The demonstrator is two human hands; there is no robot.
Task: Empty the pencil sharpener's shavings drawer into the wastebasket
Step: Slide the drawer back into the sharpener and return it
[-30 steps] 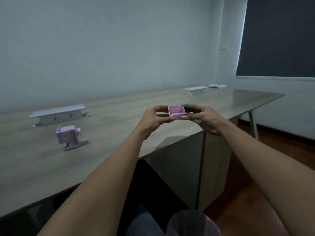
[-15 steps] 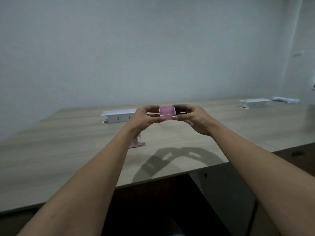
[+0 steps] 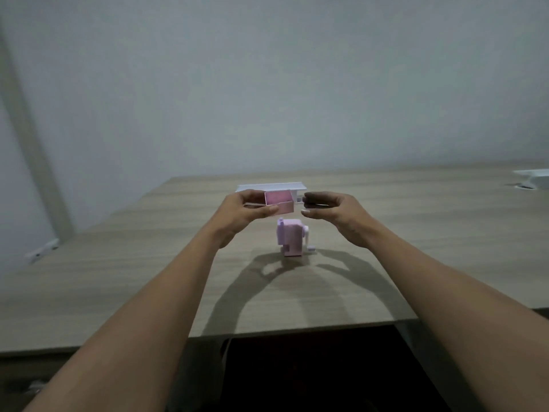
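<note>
- A small white fitting (image 3: 41, 250) lay at the table's far left edge, at about nine o'clock from the hands; too blurred to identify.
- The wooden table (image 3: 118, 278) ran across the whole view, both bare forearms reaching out over its near edge.
- The left hand (image 3: 240, 211) was raised above the table, thumb and fingers pinched on the left end of the pink shavings drawer (image 3: 279, 202).
- The drawer sat level with its open top up and its pink inside bare of visible shavings.
- A white power strip (image 3: 271, 187) lay on the table at twelve o'clock from the drawer, partly hidden behind it.
- The pink pencil sharpener (image 3: 290, 239) stood upright on the table at six o'clock from the drawer, below it and clear of both hands.
- The right hand (image 3: 335, 214) hovered at three o'clock from the drawer, fingers and thumb parted in a loose curve, holding nothing and apart from the drawer.
- Another white object (image 3: 533, 176) rested at the table's far right edge, cut off by the frame.
</note>
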